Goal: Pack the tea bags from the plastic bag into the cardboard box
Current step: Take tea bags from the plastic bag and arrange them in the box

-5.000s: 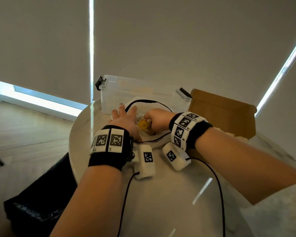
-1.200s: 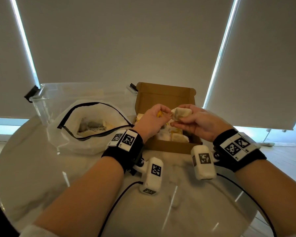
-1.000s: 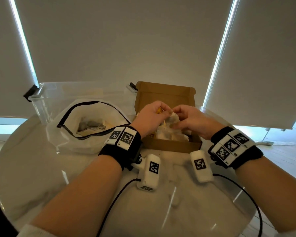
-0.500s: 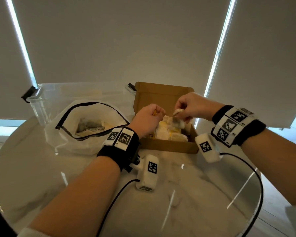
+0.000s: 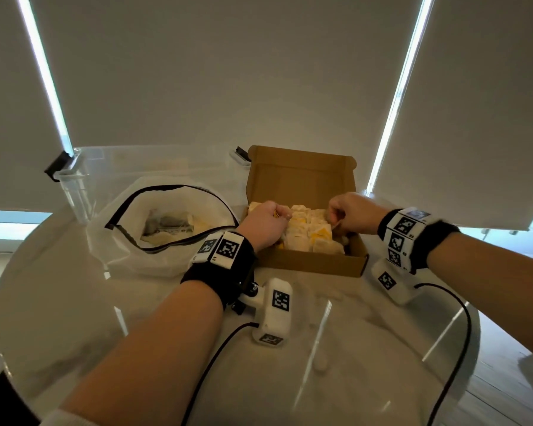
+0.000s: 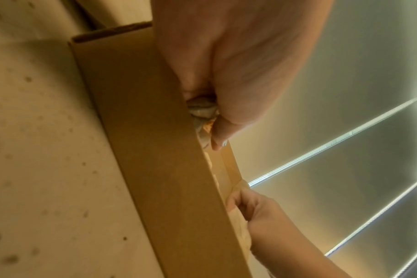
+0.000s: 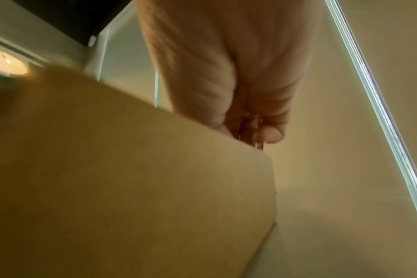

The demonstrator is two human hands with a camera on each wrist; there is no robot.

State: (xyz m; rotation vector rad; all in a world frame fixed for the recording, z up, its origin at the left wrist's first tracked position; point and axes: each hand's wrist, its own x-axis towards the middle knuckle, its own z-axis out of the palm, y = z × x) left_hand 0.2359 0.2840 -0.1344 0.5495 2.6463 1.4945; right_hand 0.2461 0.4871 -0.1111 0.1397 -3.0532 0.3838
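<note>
We are seeing one cardboard box point(image 5: 313, 262), one plastic bag point(image 5: 142, 256), our left hand point(image 5: 263, 226) gripping a tea bag point(image 6: 200, 109), our right hand point(image 5: 350, 215) pinching something unclear.

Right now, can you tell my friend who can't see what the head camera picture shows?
Two hands, left hand and right hand, reach into an open cardboard box packed with tea bags. Left of the box lies an open plastic bag with some packets inside, in front of a clear tub, all on a round table.
</note>
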